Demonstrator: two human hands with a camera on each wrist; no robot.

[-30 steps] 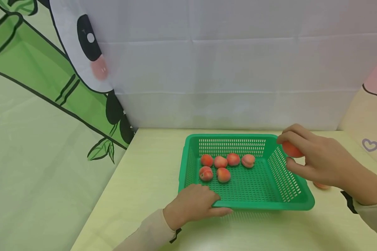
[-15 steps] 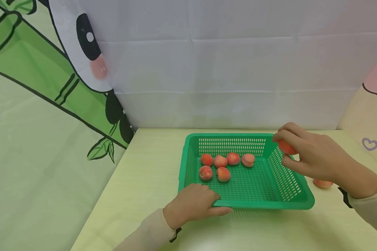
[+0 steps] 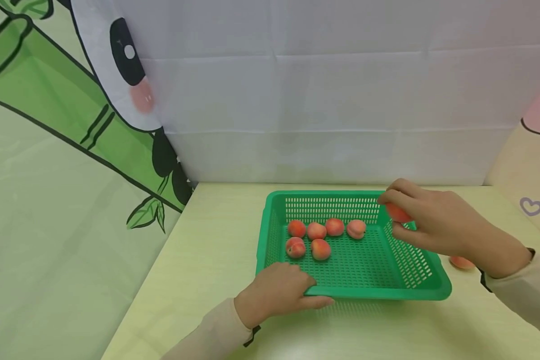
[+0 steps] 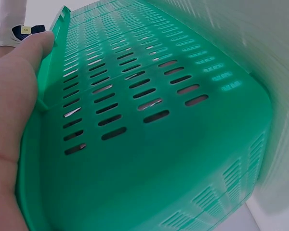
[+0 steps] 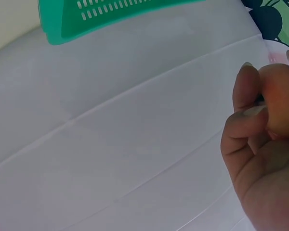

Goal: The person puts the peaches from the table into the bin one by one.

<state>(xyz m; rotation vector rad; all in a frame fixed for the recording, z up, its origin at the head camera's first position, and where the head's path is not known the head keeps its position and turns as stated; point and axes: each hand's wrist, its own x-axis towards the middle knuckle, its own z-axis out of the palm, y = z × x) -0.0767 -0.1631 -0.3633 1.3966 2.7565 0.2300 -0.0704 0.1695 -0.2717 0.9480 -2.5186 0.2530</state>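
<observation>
My left hand [image 3: 279, 292] grips the near rim of a green plastic basket [image 3: 369, 294], towards its left corner. In the left wrist view the thumb lies along the outside of the slotted basket wall [image 4: 149, 159]. Over the basket's right side, my right hand [image 3: 450, 225] pinches a reddish peach [image 3: 397, 213] above rim height. The right wrist view shows fingertips curled against that peach [image 5: 282, 101]. Several peaches [image 3: 316, 231] lie on the basket floor, in its left and back part. Another peach [image 3: 461, 262] rests on the table to the right, partly hidden by the right wrist.
The basket stands on a pale yellow table [image 3: 198, 260]. A white cloth [image 3: 342, 100] hangs along its back edge. A printed panel with bamboo [image 3: 72, 100] closes off the left, and a cream and pink panel [image 3: 526, 165] the right.
My right hand has moved left with its peach, from beyond the basket's right rim to over its right side. The left hand and the basket have stayed put.
</observation>
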